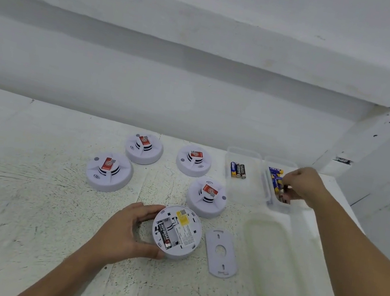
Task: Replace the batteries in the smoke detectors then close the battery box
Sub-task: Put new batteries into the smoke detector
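A white smoke detector (180, 234) lies upside down near the front of the table, its battery bay open with one black battery (165, 234) in it. My left hand (127, 232) grips its left rim. The detector's back plate (221, 253) lies just to its right. My right hand (303, 184) reaches into a clear battery box (274, 201) at the right and pinches a battery (285, 190) among several blue ones. A second clear box (244, 156) beside it holds three batteries (238, 170).
Several more white smoke detectors with red stickers sit face up behind: (109, 171), (144, 148), (193, 160), (207, 197). A translucent box lid (270, 260) lies at the right front. A white wall rises behind the scuffed white table (24, 196).
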Demonstrator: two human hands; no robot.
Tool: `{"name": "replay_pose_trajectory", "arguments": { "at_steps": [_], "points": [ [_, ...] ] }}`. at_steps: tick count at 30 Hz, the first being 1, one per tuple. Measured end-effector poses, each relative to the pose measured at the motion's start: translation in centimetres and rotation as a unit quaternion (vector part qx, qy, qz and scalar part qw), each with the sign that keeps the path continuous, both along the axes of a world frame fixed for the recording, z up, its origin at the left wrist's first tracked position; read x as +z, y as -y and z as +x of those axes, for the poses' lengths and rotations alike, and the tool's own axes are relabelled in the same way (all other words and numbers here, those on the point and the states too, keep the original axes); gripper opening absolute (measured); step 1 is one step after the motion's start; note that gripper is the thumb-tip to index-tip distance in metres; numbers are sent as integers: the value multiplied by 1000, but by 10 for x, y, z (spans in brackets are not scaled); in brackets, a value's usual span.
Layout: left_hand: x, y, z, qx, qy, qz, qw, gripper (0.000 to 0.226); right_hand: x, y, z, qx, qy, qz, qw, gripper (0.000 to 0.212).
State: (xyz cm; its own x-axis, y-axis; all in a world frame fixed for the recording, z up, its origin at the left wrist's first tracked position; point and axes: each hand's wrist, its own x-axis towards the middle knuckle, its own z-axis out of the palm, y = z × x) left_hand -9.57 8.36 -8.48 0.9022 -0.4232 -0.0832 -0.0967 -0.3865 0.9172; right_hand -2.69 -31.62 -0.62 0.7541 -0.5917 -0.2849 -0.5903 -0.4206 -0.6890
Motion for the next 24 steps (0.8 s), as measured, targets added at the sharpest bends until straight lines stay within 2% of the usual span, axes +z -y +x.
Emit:
{"name": "replay_pose_trajectory", "arguments": {
  "at_steps": [3,8,12,15,19,21,24],
  "points": [
    [-2,0,1,-2,4,-4,1000,84,20,-8,-11,-4,96,109,989,8],
    [-8,-2,4,-12,9,15,1000,89,41,-42,-27,17,185,250,950,13],
    [-12,-2,6,-9,28,31,999,85,43,-80,-40,30,171,309,935,5],
    [-14,-4,6,-16,38,42,998,81,40,-107,-49,46,164,337,926,11],
    [-19,-6,8,-23,44,55,997,87,37,-142,-63,89,127,384,910,3],
    [-22,-7,10,-25,47,58,997,91,34,-158,-68,94,108,409,901,10],
    [-23,-7,10,-29,53,57,997,94,28,-180,-74,122,68,378,915,18]
  ]
}}
